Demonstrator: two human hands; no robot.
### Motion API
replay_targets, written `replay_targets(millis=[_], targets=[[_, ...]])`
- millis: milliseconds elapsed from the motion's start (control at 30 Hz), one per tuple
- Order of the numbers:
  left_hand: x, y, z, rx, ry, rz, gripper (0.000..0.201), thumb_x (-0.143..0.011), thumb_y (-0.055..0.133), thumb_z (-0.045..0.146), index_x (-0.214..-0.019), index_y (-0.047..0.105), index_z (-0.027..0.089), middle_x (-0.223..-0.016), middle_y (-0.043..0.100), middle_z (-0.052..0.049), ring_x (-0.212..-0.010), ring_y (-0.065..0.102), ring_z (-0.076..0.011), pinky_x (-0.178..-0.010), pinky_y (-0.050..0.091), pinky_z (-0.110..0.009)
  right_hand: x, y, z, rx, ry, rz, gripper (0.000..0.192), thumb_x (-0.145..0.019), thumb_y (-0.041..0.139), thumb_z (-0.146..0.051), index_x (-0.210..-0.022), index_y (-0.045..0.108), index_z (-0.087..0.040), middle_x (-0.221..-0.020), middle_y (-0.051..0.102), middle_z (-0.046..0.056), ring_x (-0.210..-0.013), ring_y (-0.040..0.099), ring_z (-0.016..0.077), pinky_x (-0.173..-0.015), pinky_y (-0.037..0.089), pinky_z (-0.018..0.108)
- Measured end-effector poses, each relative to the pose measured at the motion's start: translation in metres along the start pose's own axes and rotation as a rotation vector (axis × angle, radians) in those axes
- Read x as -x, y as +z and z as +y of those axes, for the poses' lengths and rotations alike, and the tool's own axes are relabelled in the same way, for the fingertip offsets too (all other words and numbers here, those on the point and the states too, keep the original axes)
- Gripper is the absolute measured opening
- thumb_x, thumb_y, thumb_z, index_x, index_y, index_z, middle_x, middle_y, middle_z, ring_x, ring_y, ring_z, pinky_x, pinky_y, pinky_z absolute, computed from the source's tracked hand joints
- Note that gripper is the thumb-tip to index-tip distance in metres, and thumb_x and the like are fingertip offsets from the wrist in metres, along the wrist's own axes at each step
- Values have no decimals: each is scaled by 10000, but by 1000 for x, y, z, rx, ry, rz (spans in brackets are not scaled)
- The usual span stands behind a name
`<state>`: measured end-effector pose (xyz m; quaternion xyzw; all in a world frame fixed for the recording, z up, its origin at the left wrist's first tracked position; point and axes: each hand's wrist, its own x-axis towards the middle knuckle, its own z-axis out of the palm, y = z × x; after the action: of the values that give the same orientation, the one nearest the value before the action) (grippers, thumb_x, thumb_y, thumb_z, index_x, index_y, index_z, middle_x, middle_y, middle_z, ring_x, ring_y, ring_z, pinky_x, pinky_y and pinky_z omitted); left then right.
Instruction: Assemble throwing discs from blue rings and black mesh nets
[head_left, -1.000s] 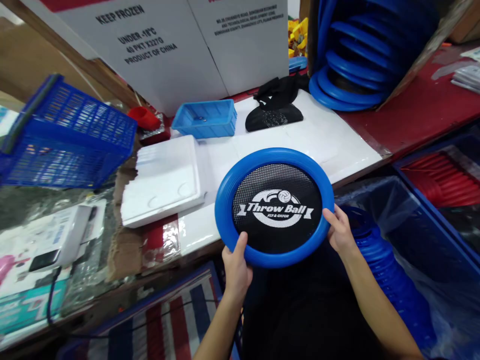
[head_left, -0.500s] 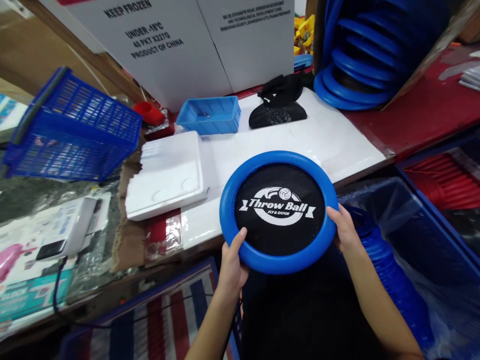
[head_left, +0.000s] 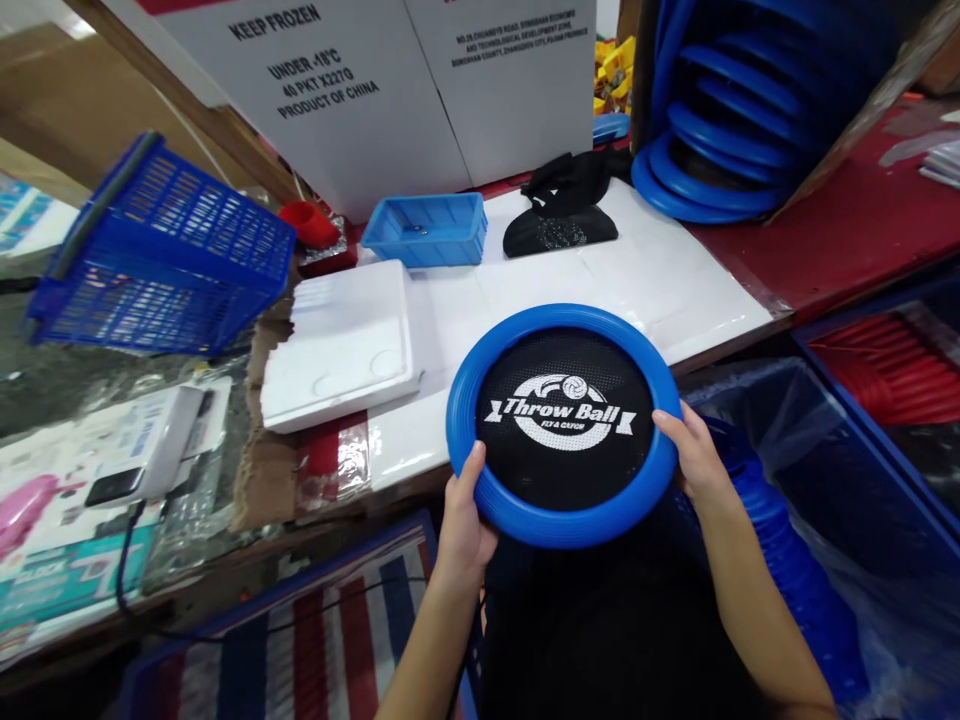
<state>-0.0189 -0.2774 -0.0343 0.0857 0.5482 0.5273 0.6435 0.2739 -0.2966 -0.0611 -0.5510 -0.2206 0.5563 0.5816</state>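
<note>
Blue-rimmed mesh disc (head_left: 564, 425) hung over the counter's (head_left: 675, 280) near edge; my left hand (head_left: 463, 520) and right hand (head_left: 694, 455) gripped its rim.

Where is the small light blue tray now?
The small light blue tray sits at the far side of the white board, between the red cup and the black cloth.

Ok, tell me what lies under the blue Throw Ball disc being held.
Under the disc, held at its rim by the left hand and right hand, the white board shows beyond its far half. Its near half overhangs something dark; whatever lies directly beneath is covered.
</note>
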Motion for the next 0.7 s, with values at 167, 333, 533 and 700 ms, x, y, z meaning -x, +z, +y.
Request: replay_targets(millis=[167, 333, 533, 700], targets=[[-2, -1, -12, -44, 124, 33, 568, -744, 1001, 498, -1155, 821, 149, -1151, 836, -145, -1010, 818, -292, -895, 690, -385, -6, -10, 8, -4, -40, -17, 501, -821, 915, -502, -1259, 761, -314, -1046, 833, 5, -887, 764, 261, -779, 632, 375], [-10, -8, -21, -116, 228, 87, 476, -675, 1040, 436, -948, 766, 158, -859, 775, -34, -743, 732, -180, -723, 639, -295, -10, -15, 19, -34, -23, -6, 518, -785, 944, -466, -1249, 766, -320, -962, 808, -18, -733, 699, 199, -658, 579, 329], [-15, -13, -23, -130, 251, 109, 459, -644, 1034, 413, -842, 698, 172, -777, 707, 14, -705, 688, -165, -710, 602, -294, -18, -13, 16, 3, 0, 10, 457, -779, 950, -505, -1164, 788, -319, -972, 831, -9, -761, 734, 230, -677, 588, 355], [-15, -13, -21, -138, 234, 93, 453, -636, 1033, 412, -832, 699, 176, -780, 709, 5, -707, 688, -173, -723, 615, -309, -30, 0, 7, -19, -25, 25, 476, -808, 899, -606, -1155, 786, -299, -1068, 856, 29, -972, 805, 315, -866, 648, 438]])
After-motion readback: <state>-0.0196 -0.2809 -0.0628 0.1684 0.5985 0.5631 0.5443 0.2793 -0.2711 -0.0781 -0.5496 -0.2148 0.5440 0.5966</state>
